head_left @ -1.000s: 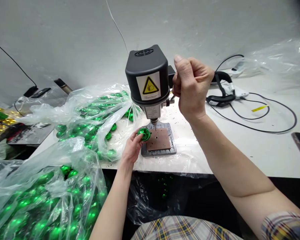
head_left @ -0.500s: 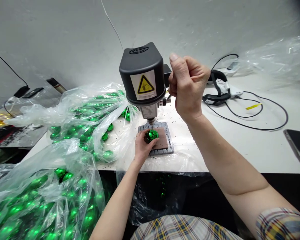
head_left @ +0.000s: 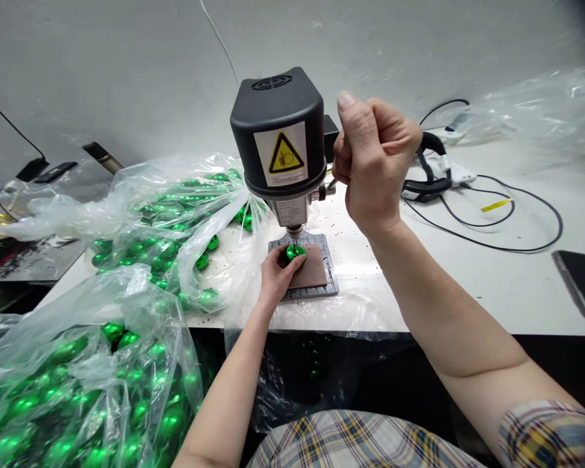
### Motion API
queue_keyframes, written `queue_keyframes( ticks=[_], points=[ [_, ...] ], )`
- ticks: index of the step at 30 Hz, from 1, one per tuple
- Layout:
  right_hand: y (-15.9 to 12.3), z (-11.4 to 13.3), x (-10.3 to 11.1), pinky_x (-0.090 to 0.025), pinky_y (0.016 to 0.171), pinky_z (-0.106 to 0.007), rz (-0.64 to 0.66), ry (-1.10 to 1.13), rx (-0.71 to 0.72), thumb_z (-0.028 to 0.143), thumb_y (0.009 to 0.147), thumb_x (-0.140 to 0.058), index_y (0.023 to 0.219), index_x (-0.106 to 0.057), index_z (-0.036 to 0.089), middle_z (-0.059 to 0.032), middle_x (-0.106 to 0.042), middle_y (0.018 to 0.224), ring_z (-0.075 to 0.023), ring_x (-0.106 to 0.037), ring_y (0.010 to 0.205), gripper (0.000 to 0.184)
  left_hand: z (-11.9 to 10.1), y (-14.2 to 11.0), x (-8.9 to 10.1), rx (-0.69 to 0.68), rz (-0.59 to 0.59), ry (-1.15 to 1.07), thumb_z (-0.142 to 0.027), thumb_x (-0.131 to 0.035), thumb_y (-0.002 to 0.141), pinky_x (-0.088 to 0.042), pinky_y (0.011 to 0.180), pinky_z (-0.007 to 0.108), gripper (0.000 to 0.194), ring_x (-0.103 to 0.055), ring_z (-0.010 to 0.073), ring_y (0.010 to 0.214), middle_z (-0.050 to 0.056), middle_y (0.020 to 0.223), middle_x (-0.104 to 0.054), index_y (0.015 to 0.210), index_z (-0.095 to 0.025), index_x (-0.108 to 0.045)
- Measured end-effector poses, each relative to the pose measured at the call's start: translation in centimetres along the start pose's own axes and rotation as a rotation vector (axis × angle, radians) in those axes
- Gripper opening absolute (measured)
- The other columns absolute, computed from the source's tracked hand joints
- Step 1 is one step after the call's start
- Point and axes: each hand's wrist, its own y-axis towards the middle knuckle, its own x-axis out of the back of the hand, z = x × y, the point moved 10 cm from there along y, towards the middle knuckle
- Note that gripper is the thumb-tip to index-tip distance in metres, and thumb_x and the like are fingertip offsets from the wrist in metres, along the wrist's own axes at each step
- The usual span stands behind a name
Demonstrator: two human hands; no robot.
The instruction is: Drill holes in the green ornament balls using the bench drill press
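Grey wall [head_left: 151,65] stands behind the drill press [head_left: 279,107], and a white table [head_left: 448,286] spreads beneath it. Left of the press we see clear plastic bags [head_left: 85,211] of shiny green balls, their films blurring the contents; the nearest bag runs out of view. Right of the press, our right hand [head_left: 377,162] is closed in a tight fist; a short lever [head_left: 330,187] leads toward it, but we cannot tell whether the fingers wrap it. Below the press head, our left hand [head_left: 276,270] is partly closed, thumb and fingers pinching a green ball [head_left: 295,251] over the brown board [head_left: 312,270]. We judge this ball light, thin-shelled, slick and easily cracked or dented, so a low, gentle hold around its sides suits it, clear of the top. Our fingers hide its underside, and we cannot make out whether the drill tip touches it.
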Motion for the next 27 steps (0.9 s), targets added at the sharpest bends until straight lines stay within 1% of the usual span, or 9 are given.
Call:
queue_keyframes(
  ticks=[2, 4, 6, 10, 13, 15, 18, 23, 27],
  points=[
    [0.0, 0.1, -0.1, -0.026, 0.048, -0.029, 0.006, -0.018, 0.009, 0.062, 0.088, -0.057, 0.059, -0.025, 0.022, 0.0036, -0.030, 0.053, -0.0088, -0.027, 0.050, 0.059, -0.2, 0.5, 0.0, 0.005, 0.048, 0.025, -0.034, -0.087, 0.067, -0.048, 0.089, 0.033, 0.047, -0.063, 0.0222, 0.094, 0.007, 0.098, -0.071, 0.108, -0.017, -0.072],
    [0.1, 0.4, -0.1, -0.024, 0.047, -0.029, 0.005, -0.018, 0.032, 0.064, 0.087, -0.057, 0.058, -0.024, 0.022, 0.0040, -0.028, 0.052, -0.0082, -0.025, 0.050, 0.061, -0.3, 0.8, -0.1, -0.003, 0.104, 0.040, -0.036, -0.084, 0.070, -0.048, 0.090, 0.034, 0.046, -0.063, 0.0224, 0.096, 0.008, 0.101, -0.071, 0.110, -0.017, -0.071],
    [0.1, 0.6, -0.1, -0.022, 0.046, -0.028, -0.004, -0.016, 0.045, 0.064, 0.087, -0.056, 0.057, -0.023, 0.022, 0.0045, -0.026, 0.052, -0.0075, -0.023, 0.049, 0.061, -0.2, 0.8, -0.3, -0.012, 0.134, 0.043, -0.036, -0.084, 0.071, -0.048, 0.089, 0.034, 0.046, -0.063, 0.0225, 0.096, 0.008, 0.102, -0.071, 0.111, -0.017, -0.071],
    [0.1, 0.6, 0.0, -0.021, 0.045, -0.028, -0.026, 0.052, 0.048, 0.062, 0.084, -0.062, 0.055, -0.025, 0.022, 0.0049, -0.026, 0.050, -0.0068, -0.024, 0.047, 0.062, -0.7, 0.0, -0.2, -0.114, 0.091, 0.086, -0.032, -0.090, 0.063, -0.048, 0.090, 0.034, 0.052, -0.062, 0.0229, 0.095, 0.006, 0.102, -0.067, 0.111, -0.023, -0.073],
    [0.1, 0.5, -0.1, -0.022, 0.044, -0.028, -0.009, 0.028, 0.052, 0.062, 0.086, -0.060, 0.056, -0.024, 0.022, 0.0049, -0.027, 0.050, -0.0071, -0.023, 0.046, 0.061, -1.2, -0.8, -0.6, -0.192, 0.066, 0.132, -0.033, -0.089, 0.065, -0.046, 0.096, 0.036, 0.053, -0.059, 0.0249, 0.101, 0.006, 0.107, -0.064, 0.114, -0.025, -0.072],
    [0.0, 0.3, -0.1, -0.022, 0.044, -0.029, 0.009, 0.010, 0.045, 0.060, 0.087, -0.060, 0.057, -0.024, 0.022, 0.0047, -0.029, 0.050, -0.0074, -0.023, 0.046, 0.060, -1.2, -1.0, -0.7, -0.208, 0.054, 0.132, -0.034, -0.088, 0.066, -0.043, 0.102, 0.039, 0.051, -0.058, 0.0266, 0.106, 0.007, 0.108, -0.064, 0.113, -0.026, -0.071],
    [-0.5, 0.4, 0.2, -0.020, 0.043, -0.029, 0.001, 0.066, 0.048, 0.052, 0.087, -0.065, 0.056, -0.026, 0.022, 0.0048, -0.027, 0.049, -0.0077, -0.023, 0.045, 0.058, -1.0, -1.0, -0.8, -0.202, 0.041, 0.110, -0.034, -0.089, 0.065, -0.040, 0.108, 0.042, 0.050, -0.056, 0.0283, 0.111, 0.006, 0.107, -0.064, 0.112, -0.026, -0.071],
    [-2.5, 1.4, 1.0, -0.018, 0.044, -0.031, -0.021, 0.099, 0.118, 0.036, 0.089, -0.066, 0.051, -0.035, 0.020, 0.0045, -0.027, 0.047, -0.0079, -0.026, 0.043, 0.052, -1.0, -1.0, -0.7, -0.228, 0.031, 0.155, -0.034, -0.087, 0.068, -0.041, 0.104, 0.040, 0.051, -0.057, 0.0268, 0.107, 0.006, 0.106, -0.064, 0.115, -0.026, -0.070],
    [-4.4, 1.9, 1.6, -0.020, 0.045, -0.030, -0.021, 0.064, 0.184, 0.031, 0.091, -0.062, 0.049, -0.029, 0.018, 0.0045, -0.025, 0.046, -0.0066, -0.028, 0.042, 0.055, -1.2, -1.1, -0.8, -0.246, 0.039, 0.176, -0.034, -0.086, 0.071, -0.041, 0.103, 0.039, 0.051, -0.057, 0.0269, 0.110, 0.007, 0.108, -0.065, 0.117, -0.026, -0.068]
  ],
)
